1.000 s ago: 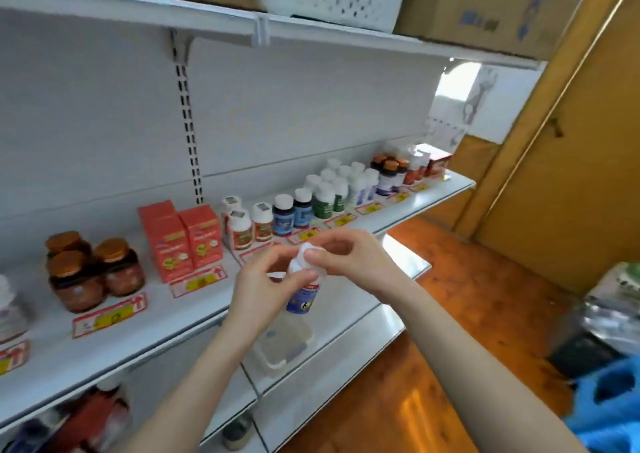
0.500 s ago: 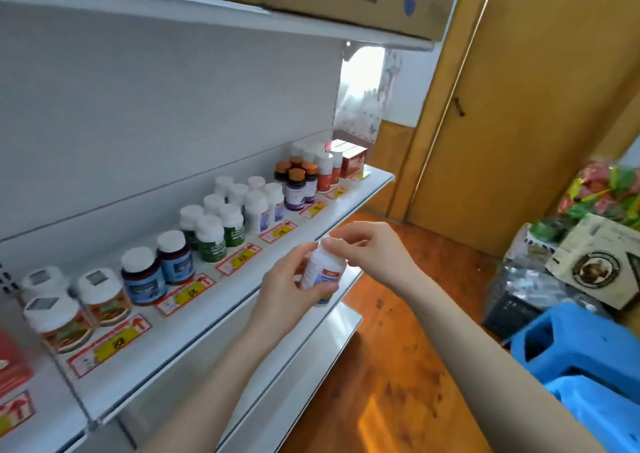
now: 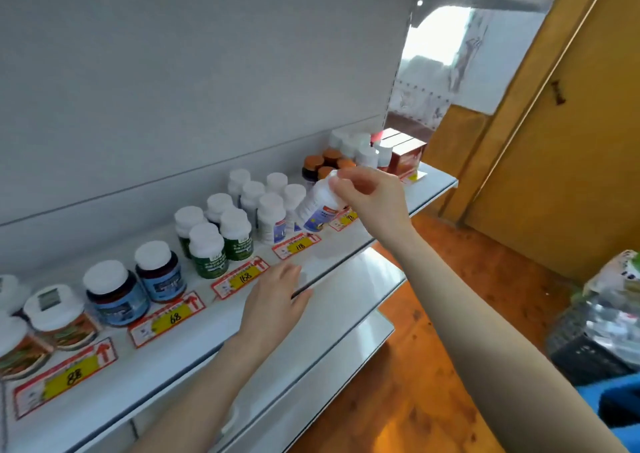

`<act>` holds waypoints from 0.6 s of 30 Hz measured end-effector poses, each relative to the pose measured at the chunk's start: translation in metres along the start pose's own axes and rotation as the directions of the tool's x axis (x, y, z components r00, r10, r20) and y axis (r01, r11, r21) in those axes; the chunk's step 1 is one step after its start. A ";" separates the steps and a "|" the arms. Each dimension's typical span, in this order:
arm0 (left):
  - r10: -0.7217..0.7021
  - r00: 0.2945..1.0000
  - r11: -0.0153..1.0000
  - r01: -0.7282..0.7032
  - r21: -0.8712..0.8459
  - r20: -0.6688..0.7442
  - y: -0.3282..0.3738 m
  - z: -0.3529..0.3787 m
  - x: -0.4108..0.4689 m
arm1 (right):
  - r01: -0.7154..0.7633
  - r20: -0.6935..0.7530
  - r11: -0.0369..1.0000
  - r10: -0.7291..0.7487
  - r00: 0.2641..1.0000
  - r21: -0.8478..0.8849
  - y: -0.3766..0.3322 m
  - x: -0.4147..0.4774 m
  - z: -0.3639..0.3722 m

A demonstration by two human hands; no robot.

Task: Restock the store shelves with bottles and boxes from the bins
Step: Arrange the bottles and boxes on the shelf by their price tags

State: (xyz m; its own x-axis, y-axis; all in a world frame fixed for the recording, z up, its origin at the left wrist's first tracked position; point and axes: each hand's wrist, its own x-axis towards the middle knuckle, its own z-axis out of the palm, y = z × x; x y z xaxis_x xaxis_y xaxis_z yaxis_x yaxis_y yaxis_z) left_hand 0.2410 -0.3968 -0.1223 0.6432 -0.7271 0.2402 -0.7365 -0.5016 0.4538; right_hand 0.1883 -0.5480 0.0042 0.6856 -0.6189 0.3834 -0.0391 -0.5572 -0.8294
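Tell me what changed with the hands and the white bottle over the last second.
The left hand let go of the white bottle and dropped, fingers open, to the front edge of the shelf. The right hand, pinching the cap alone, carried the bottle forward over the shelf, tilted, beside the white-capped bottles. Everything already shelved stayed put.

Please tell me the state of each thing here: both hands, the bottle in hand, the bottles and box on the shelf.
Right hand: pinches the white bottle by its cap.
White bottle: capped, tilted, low over the shelf.
Left hand: open, fingers straight, at the shelf's front edge.
Green-label bottles: upright, capped, on the shelf.
Red box: closed, at the shelf's far end.
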 end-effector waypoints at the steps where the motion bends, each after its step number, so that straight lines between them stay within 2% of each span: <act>1: -0.009 1.000 0.999 0.008 0.048 0.004 0.000 0.001 0.002 | 0.006 0.017 1.000 -0.006 1.000 0.012 0.002 0.011 0.006; 6: -0.114 0.993 0.979 0.114 0.171 -0.006 0.006 0.008 0.009 | 0.043 0.122 0.989 -0.060 0.991 0.139 0.006 0.070 0.034; 11: -0.234 0.972 0.965 0.231 0.125 0.005 0.013 0.017 0.014 | 0.098 0.200 0.969 -0.145 0.969 0.225 0.009 0.130 0.061; 18: -0.412 0.911 0.909 0.411 0.075 -0.004 0.023 0.021 0.014 | 0.185 0.422 0.979 -0.204 0.884 0.085 0.031 0.168 0.113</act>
State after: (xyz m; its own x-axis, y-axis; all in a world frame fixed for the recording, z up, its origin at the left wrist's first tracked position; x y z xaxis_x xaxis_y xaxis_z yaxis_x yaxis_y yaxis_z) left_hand 0.2290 -0.4284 -0.1263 0.8904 -0.4539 0.0357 -0.4206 -0.7898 0.4464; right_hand 0.3847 -0.6061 -0.0029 0.9203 -0.2000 0.3363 0.1502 -0.6131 -0.7756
